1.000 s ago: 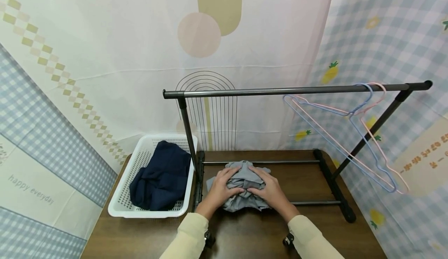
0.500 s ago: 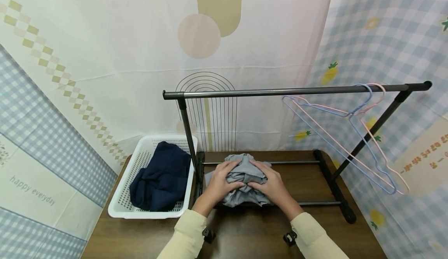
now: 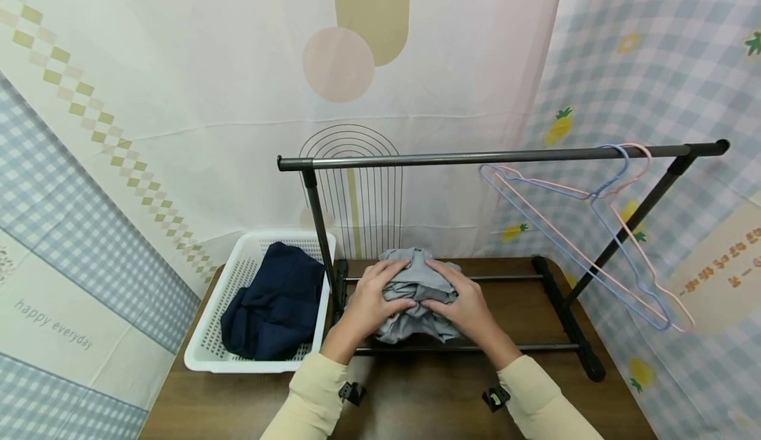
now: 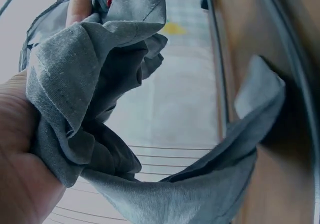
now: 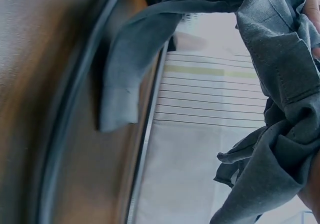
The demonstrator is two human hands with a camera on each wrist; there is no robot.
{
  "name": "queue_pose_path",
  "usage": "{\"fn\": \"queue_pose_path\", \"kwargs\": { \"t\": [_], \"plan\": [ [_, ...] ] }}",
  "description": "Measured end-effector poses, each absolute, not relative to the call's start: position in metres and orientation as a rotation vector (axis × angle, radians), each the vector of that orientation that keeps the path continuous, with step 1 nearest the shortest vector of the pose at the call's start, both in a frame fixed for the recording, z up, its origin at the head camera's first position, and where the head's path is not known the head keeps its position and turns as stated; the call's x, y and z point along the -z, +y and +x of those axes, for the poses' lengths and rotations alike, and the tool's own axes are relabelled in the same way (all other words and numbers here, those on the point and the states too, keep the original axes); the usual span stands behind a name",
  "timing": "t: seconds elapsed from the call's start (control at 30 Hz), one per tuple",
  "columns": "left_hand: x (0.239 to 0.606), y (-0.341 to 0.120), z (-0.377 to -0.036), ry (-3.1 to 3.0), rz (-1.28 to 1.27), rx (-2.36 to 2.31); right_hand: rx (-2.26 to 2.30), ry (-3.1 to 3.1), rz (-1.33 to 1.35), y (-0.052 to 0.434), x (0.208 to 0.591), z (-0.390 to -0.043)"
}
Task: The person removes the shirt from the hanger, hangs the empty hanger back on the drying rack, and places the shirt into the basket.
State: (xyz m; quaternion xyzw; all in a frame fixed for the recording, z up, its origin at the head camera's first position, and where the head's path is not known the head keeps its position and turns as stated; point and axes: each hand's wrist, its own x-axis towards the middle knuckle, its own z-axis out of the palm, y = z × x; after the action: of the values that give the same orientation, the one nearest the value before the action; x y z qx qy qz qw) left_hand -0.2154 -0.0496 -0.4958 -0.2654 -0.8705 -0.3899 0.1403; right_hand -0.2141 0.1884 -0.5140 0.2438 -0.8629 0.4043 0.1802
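Between both hands is a crumpled grey garment with stitched hems, bunched into a loose bundle. My left hand grips its left side and my right hand its right side, thumbs close together on the near face. In the left wrist view the grey garment is raised over the table, and one loose end hangs down. A small red spot shows among its folds. From the right wrist, the grey garment also trails a strip downward.
A white basket holding a navy garment stands at the left. The black clothes rack spans the wooden table. At its right end hang a blue hanger and a pink hanger. A printed curtain backs the table.
Both hands have lifted the grey garment upward and slightly away from the body. Basket, rack and hangers stay where they were.
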Motion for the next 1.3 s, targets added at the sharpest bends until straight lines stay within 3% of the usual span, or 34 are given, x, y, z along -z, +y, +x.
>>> {"fn": "queue_pose_path", "kwargs": {
  "t": [0.5, 1.3],
  "plan": [
    [0.440, -0.061, -0.206, -2.391, -0.800, 1.021, -1.139, -2.312, 0.778, 0.176, 0.466, -0.212],
    [0.405, -0.124, -0.177, -2.459, -0.656, 0.985, -1.288, -2.287, 0.933, 0.112, 0.434, -0.206]
  ]
}}
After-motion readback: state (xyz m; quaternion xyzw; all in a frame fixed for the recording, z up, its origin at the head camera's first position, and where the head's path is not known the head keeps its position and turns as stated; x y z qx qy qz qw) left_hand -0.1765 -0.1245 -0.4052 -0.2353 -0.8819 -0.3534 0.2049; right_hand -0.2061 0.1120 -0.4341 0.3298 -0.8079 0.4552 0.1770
